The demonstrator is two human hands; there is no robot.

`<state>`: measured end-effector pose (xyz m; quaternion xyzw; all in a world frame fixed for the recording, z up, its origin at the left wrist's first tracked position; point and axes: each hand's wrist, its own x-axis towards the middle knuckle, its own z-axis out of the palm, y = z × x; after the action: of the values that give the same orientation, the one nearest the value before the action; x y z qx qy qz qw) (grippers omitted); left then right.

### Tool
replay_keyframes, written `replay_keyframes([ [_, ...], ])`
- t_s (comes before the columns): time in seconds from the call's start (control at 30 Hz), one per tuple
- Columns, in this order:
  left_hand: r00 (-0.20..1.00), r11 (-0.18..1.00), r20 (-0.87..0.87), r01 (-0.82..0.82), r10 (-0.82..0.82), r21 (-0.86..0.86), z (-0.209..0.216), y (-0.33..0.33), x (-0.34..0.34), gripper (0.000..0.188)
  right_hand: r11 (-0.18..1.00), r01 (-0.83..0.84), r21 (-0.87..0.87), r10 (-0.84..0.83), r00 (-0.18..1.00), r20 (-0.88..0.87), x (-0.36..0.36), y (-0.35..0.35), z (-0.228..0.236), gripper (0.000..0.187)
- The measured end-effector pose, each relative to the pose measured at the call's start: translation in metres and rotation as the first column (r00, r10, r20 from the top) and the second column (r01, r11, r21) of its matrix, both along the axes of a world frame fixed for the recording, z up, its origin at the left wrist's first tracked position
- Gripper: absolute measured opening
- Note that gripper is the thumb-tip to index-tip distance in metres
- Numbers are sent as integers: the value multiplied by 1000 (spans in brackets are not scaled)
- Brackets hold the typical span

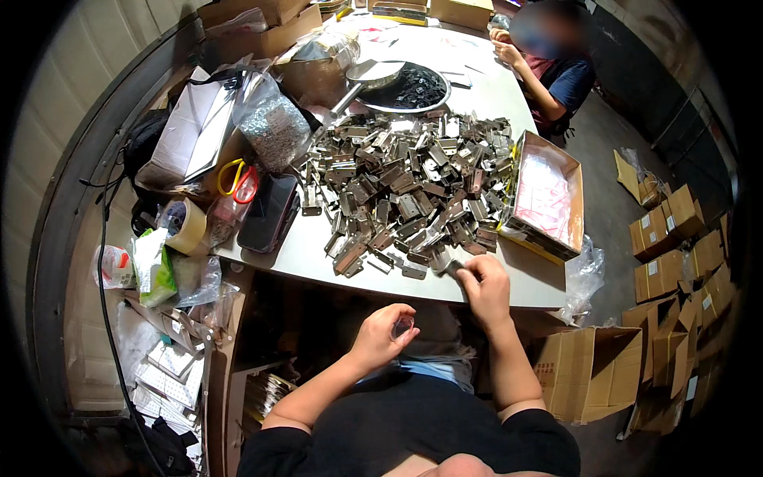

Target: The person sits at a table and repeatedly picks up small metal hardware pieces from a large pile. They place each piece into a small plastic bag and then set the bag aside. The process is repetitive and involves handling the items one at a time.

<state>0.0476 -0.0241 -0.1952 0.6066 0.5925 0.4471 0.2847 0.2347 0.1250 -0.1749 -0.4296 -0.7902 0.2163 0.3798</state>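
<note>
The person's left hand point(375, 338) is held before the table point(526, 280), its fingers curled closed around a small dark piece point(403, 325). The right hand point(486, 288) is at the near edge of the heap of metal plates point(409, 187), which lies on the table. Its thumb and fingers are nearly together beside a blurred metal piece point(443, 261); whether they grip it, one cannot tell. An open carton point(535, 240) stands right of the heap.

The bare left hand point(380, 337) is holding a small dark piece point(402, 325), the right hand point(485, 286) pinching a blurred silvery metal piece point(446, 260)
</note>
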Motion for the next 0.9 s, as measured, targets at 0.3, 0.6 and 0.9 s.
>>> replay_keyframes([
  [0.3, 999, 1000, 32, -17, 17, -14, -1, -2, -2, 32, 999, 42, -29, -39, 993, 113, 4, -1, 7, 16],
  [0.6, 999, 999, 47, -16, 17, -31, -2, -6, -4, 32, 994, 35, -105, -23, 993, 114, 2, -6, 8, 12],
  [0.9, 999, 999, 46, -22, 25, -47, -1, -5, -4, 32, 985, -5, 173, -4, 999, 50, -62, -5, 17, 7],
])
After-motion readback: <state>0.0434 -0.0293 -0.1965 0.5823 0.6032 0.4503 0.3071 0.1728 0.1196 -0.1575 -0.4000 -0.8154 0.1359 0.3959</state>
